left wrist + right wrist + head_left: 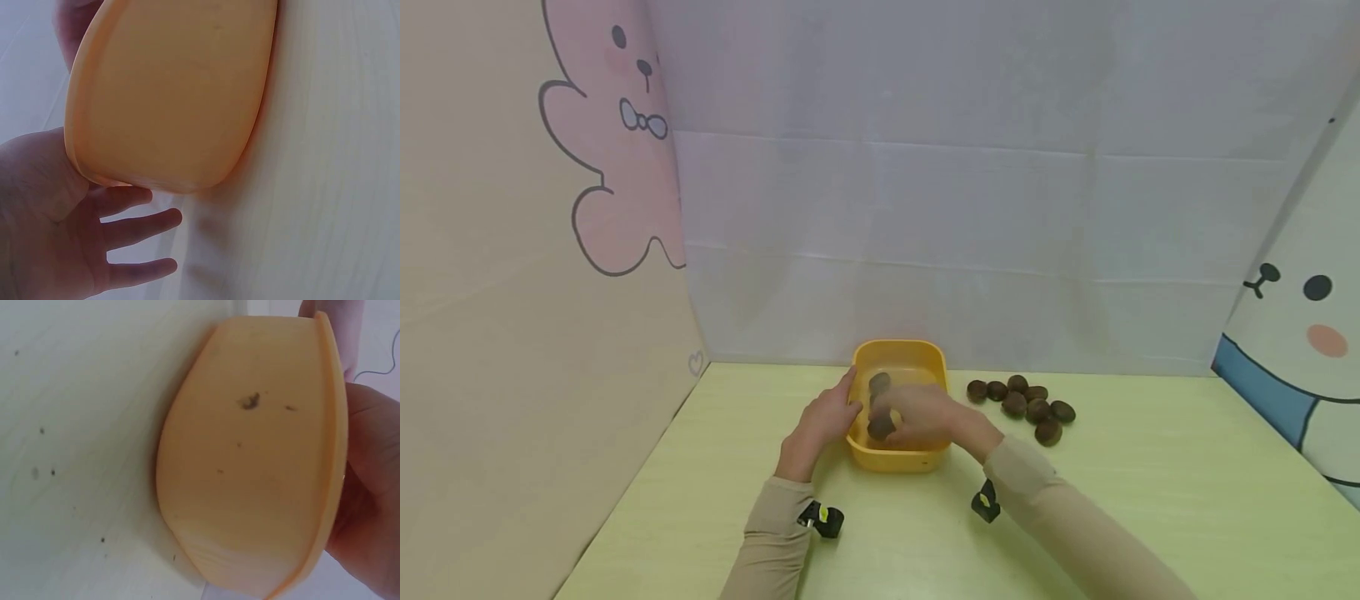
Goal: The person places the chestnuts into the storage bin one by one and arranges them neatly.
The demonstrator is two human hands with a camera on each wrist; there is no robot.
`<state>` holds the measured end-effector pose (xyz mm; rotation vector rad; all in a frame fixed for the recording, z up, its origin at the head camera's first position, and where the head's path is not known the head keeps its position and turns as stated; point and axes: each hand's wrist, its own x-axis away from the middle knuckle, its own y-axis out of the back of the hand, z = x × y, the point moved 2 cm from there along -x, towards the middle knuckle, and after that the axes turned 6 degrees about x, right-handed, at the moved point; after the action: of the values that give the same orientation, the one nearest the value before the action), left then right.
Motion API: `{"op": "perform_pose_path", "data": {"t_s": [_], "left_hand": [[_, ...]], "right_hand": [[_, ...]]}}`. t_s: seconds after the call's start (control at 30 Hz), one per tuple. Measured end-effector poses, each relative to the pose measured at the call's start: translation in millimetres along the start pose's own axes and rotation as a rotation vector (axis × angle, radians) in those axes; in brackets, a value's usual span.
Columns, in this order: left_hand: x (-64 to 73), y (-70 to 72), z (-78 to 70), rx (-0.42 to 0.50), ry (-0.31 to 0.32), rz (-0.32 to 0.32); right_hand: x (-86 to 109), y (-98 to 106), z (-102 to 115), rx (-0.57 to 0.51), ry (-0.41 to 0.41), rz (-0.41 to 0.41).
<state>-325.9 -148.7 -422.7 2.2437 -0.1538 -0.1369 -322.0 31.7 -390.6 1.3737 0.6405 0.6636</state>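
Observation:
A yellow plastic container [901,461] stands on the table near the back wall. My left hand [826,414] grips its left rim, thumb over the edge; in the left wrist view the other fingers spread along the outside. Inside the container, my right hand [921,411], blurred, has its fingers bent down and pinches a dark brown chestnut [881,427]. Another chestnut [880,383] lies farther back in the container, and the hand partly hides what is around it. In the right wrist view, the container's wall [250,462] covers the fingertips of the right hand [375,487].
To the right of the container, several chestnuts [1015,405] lie loosely grouped on the pale table [1150,483]. A white cloth wall [925,208] rises behind, with printed cloth sides on the left and right.

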Motion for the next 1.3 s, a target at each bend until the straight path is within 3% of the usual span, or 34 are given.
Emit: {"op": "perform_pose_path", "data": {"t_s": [0.23, 0.5, 0.87, 1.07, 1.3], "left_hand": [[-0.3, 0.4, -1.1, 0.003, 0.007, 0.008], [0.7, 0.6, -0.2, 0.003, 0.017, 0.015], [0.5, 1.5, 0.3, -0.001, 0.036, 0.011], [1.1, 1.5, -0.1, 0.005, 0.033, 0.017], [2.0, 0.4, -2.4, 0.015, 0.028, 0.021]], "right_hand": [[-6.6, -8.5, 5.3, 0.034, -0.005, 0.087], [-7.5, -11.4, 9.1, 0.047, 0.011, 0.105], [15.1, 2.1, -9.5, -0.113, -0.013, -0.018], [32.1, 14.9, -17.9, -0.137, -0.014, -0.119], [52.1, 24.4, -26.8, -0.18, -0.078, -0.163]]}}
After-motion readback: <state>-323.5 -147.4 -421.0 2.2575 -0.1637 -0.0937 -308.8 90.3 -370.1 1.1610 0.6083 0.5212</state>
